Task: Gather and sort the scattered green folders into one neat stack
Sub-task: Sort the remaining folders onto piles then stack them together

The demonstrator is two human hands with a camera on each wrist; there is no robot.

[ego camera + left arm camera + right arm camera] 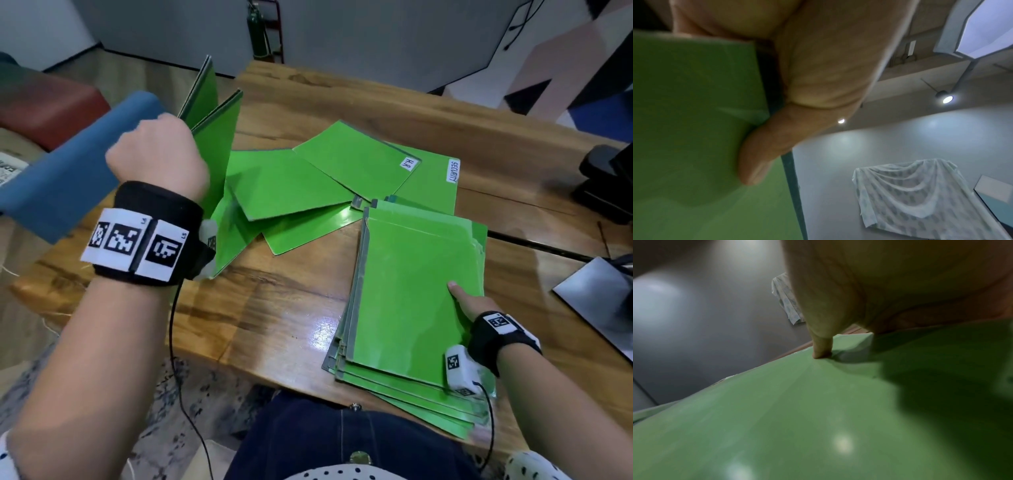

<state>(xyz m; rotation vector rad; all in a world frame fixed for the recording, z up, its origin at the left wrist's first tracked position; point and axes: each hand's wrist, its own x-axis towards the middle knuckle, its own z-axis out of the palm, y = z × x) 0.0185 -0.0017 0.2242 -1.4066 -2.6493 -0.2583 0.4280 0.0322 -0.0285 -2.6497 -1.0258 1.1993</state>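
Observation:
A stack of green folders [414, 291] lies at the near right of the wooden table [274, 308]. My right hand [469, 303] grips its right edge, thumb on top [821, 352] and the other fingers hidden under it. My left hand [161, 161] holds two or three green folders [214, 137] upright above the table's left edge, thumb pressed on the green cover [754, 162]. Several more green folders [308, 185] lie fanned flat across the middle, two with white labels reading "H.R" [409, 162] and "SECURITY" [452, 170].
A blue upholstered seat [68, 164] and a red one [44, 109] stand left of the table. A black object [606, 181] sits at the far right edge and a grey board [596, 301] at the near right. Bare wood shows in front of the fanned folders.

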